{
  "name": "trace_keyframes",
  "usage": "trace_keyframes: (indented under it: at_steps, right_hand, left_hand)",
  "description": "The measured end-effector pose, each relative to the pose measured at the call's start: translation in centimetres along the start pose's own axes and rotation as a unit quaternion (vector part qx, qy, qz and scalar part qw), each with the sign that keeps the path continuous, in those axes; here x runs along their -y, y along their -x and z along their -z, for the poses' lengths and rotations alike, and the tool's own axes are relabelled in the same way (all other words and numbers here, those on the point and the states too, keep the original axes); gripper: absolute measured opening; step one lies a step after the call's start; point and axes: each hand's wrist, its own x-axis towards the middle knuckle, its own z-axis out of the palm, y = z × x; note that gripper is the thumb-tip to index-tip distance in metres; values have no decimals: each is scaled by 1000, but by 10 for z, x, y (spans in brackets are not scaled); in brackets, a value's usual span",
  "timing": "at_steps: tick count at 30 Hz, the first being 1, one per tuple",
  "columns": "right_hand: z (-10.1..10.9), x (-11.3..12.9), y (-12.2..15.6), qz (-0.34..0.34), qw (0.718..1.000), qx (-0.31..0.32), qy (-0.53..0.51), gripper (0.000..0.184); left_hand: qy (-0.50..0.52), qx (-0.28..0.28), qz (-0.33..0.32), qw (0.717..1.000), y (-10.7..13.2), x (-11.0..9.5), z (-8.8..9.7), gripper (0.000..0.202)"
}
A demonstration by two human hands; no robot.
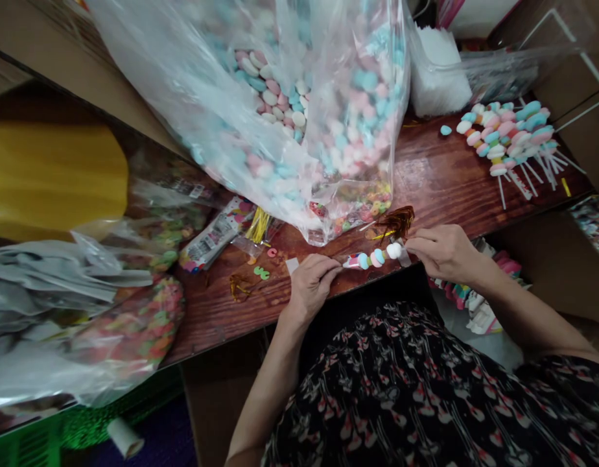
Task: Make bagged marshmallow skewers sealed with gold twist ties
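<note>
Between my two hands, just over the table's front edge, lies a candy skewer [377,258] of white, blue, pink and green pieces, with what looks like a clear printed wrapper at its left end. My left hand [310,285] is closed in a pinch at that left end. At the other end, beside a white piece, the fingers of my right hand [443,251] are pinched together. What exactly lies between the fingertips is too small to make out clearly. A bundle of gold twist ties [397,222] sits just beyond the skewer.
A big clear bag of pastel candies [280,104] fills the back of the wooden table [207,324]. Finished-looking candy skewers [513,139] are piled at the right. Printed wrappers [214,237], yellow ties [259,225] and loose gummy rings [261,272] lie left of centre, near bagged gummies [134,331].
</note>
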Motion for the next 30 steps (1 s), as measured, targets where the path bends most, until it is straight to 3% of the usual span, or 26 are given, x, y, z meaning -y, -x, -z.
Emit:
trace_keyframes:
  at_steps: [4, 8, 14, 19, 24, 30]
  right_hand:
    - [1, 7, -7, 29, 997, -23, 68, 19]
    - [0, 12, -9, 57, 996, -45, 59, 20]
    - [-1, 8, -10, 45, 998, -3, 39, 22]
    - [-5, 12, -10, 70, 995, -41, 51, 21]
    - [-7, 13, -6, 68, 996, -48, 36, 21]
    - [-11, 24, 4, 58, 996, -10, 66, 19]
  left_hand:
    - [1, 5, -23, 1000, 0, 2, -1, 9]
    - [-10, 7, -37, 999, 1, 3, -1, 9]
    - [-11, 28, -55, 998, 0, 2, 0, 8]
    - [-4, 46, -40, 998, -1, -1, 1, 7]
    - [-82, 50, -46, 994, 0, -3, -3, 45]
    - [-149, 85, -63, 983, -3, -2, -7, 26]
